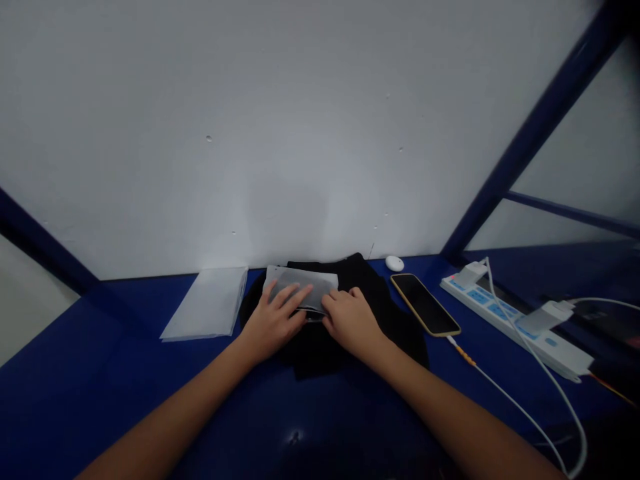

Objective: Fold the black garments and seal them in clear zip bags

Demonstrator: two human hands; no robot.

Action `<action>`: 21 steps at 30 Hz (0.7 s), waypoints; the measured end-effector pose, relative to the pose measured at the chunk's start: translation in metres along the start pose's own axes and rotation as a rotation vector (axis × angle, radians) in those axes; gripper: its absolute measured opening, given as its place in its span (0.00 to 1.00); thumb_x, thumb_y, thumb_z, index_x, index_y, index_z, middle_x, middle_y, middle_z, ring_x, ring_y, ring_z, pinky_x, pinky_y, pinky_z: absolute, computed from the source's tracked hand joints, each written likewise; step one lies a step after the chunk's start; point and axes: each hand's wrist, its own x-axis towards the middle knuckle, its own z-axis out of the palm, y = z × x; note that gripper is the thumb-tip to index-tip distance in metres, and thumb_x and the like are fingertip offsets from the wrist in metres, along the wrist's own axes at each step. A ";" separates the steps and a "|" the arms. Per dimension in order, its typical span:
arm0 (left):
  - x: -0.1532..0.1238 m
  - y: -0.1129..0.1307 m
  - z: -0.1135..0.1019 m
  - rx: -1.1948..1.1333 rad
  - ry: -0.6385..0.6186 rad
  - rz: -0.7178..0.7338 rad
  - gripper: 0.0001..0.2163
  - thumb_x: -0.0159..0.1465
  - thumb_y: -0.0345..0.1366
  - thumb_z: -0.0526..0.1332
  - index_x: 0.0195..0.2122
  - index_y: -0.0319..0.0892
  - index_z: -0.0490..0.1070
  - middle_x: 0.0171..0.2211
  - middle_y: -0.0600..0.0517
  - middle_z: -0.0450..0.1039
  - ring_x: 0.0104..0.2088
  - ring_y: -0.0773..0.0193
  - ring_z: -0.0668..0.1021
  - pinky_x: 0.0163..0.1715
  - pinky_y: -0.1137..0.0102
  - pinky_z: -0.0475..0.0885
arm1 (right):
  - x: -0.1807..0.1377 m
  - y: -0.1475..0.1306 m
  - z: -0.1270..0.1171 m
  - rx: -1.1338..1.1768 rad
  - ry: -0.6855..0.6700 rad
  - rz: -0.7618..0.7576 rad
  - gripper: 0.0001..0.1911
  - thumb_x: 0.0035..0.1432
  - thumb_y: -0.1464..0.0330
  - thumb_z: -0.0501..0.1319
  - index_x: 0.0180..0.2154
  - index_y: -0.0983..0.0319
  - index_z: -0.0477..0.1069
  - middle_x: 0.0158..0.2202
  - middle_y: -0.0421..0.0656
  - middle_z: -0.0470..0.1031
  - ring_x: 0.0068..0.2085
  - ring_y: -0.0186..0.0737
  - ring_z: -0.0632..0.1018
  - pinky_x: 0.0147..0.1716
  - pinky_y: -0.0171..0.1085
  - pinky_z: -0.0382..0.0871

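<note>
A frosted, translucent plastic bag [300, 275], folded into a small rectangle, lies on a black cloth [373, 283]. My left hand [274, 323] rests on the bag's left part, fingers spread over its top and thumb near the front edge. At the right end of the bag, my right hand [353, 320] has its fingers curled and closed on the edge. The undersides of both hands are hidden. Left of the cloth lies a larger folded sheet of whitish plastic [207, 303], apart from my hands.
On the right are a phone [425, 303] with a charging cable, a small white round case [395, 263], and a white power strip [520, 323] with plugged-in chargers. Everything sits on a blue surface [110, 360] against a pale wall [300, 133], with blue frame bars [530, 133] at the sides.
</note>
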 end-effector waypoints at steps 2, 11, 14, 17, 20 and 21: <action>0.003 -0.004 -0.004 -0.034 0.023 0.035 0.05 0.69 0.34 0.58 0.40 0.44 0.73 0.64 0.47 0.64 0.60 0.54 0.69 0.63 0.49 0.57 | 0.000 0.000 0.000 0.014 -0.006 -0.034 0.02 0.58 0.72 0.60 0.35 0.62 0.70 0.36 0.45 0.76 0.38 0.44 0.75 0.39 0.43 0.54; 0.042 -0.011 0.023 -0.091 -0.182 0.008 0.03 0.67 0.32 0.60 0.39 0.41 0.72 0.54 0.48 0.74 0.57 0.49 0.71 0.56 0.51 0.64 | -0.001 -0.004 0.000 0.089 -0.073 -0.149 0.06 0.57 0.72 0.59 0.39 0.64 0.72 0.38 0.47 0.77 0.41 0.46 0.75 0.43 0.44 0.58; 0.039 -0.006 0.031 -0.110 -0.187 -0.053 0.03 0.67 0.32 0.59 0.39 0.42 0.72 0.57 0.48 0.72 0.57 0.49 0.71 0.55 0.51 0.64 | -0.002 -0.004 0.000 0.090 -0.095 -0.149 0.06 0.57 0.72 0.60 0.39 0.64 0.72 0.39 0.47 0.77 0.41 0.45 0.75 0.44 0.44 0.58; 0.031 -0.005 0.029 -0.150 -0.229 -0.089 0.05 0.65 0.31 0.59 0.42 0.43 0.71 0.61 0.48 0.67 0.60 0.49 0.69 0.57 0.50 0.63 | -0.002 -0.003 -0.001 0.060 -0.123 -0.138 0.04 0.58 0.72 0.60 0.37 0.63 0.71 0.38 0.46 0.76 0.39 0.44 0.75 0.43 0.44 0.59; 0.021 -0.011 0.021 -0.168 -0.254 -0.089 0.07 0.64 0.30 0.59 0.43 0.42 0.70 0.63 0.46 0.64 0.62 0.49 0.66 0.57 0.51 0.64 | -0.001 0.002 -0.004 -0.003 -0.117 -0.129 0.03 0.58 0.72 0.60 0.36 0.63 0.71 0.37 0.46 0.75 0.39 0.45 0.75 0.42 0.44 0.59; 0.017 -0.013 0.017 -0.159 -0.258 -0.087 0.06 0.65 0.30 0.59 0.43 0.42 0.70 0.63 0.45 0.64 0.62 0.49 0.66 0.57 0.51 0.64 | -0.001 0.005 -0.005 -0.028 -0.102 -0.120 0.03 0.58 0.73 0.60 0.36 0.63 0.70 0.37 0.46 0.75 0.40 0.46 0.75 0.42 0.44 0.59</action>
